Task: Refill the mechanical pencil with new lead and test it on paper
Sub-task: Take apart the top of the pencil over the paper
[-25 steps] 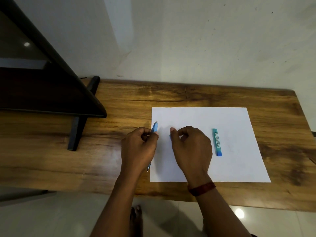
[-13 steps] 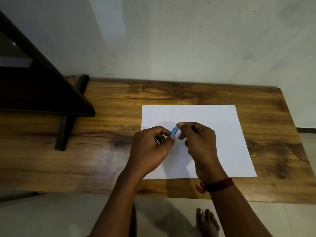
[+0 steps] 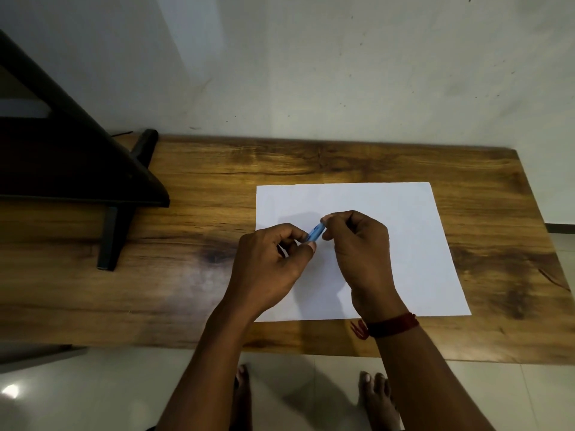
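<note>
A short stretch of the light blue mechanical pencil (image 3: pixel 315 233) shows between my two hands, above the left part of the white paper (image 3: pixel 410 231). My left hand (image 3: pixel 270 269) is closed around its lower part, which the fingers hide. My right hand (image 3: pixel 361 256) pinches its upper end with thumb and forefinger. The blue lead case is not visible on the paper; I cannot tell whether my right hand covers it.
The paper lies on a wooden table (image 3: pixel 186 275) that stands against a pale wall. A black screen on a stand (image 3: pixel 77 169) occupies the table's left end, with one foot (image 3: pixel 113 241) reaching forward. My bare feet (image 3: pixel 376 396) are on the tiled floor below the table's front edge.
My hands have come together: the left brought the pencil to the right over the paper and the right now pinches its end. The lead case seen lying on the paper has gone from view.
</note>
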`<action>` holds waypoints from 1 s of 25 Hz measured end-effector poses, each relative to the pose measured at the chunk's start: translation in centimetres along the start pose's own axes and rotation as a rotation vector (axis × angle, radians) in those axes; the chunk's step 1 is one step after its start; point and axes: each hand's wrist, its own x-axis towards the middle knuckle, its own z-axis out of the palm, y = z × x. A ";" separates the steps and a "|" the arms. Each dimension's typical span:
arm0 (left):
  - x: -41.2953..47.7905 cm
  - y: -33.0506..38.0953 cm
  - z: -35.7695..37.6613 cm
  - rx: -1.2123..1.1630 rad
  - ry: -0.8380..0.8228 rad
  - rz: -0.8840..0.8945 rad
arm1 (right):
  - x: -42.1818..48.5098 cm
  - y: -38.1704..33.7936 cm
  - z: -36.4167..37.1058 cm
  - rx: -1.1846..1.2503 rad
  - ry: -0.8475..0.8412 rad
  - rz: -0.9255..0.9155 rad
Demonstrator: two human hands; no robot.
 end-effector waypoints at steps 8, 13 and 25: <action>-0.1 -0.7 -0.9 0.011 0.013 0.002 | -0.2 0.0 0.9 -0.072 -0.033 -0.035; -0.1 -1.0 -1.3 0.033 0.021 -0.016 | -0.2 0.3 1.4 -0.166 -0.080 -0.075; -0.1 -1.2 -1.5 0.060 0.037 -0.010 | 0.2 0.0 0.8 -0.124 -0.133 -0.008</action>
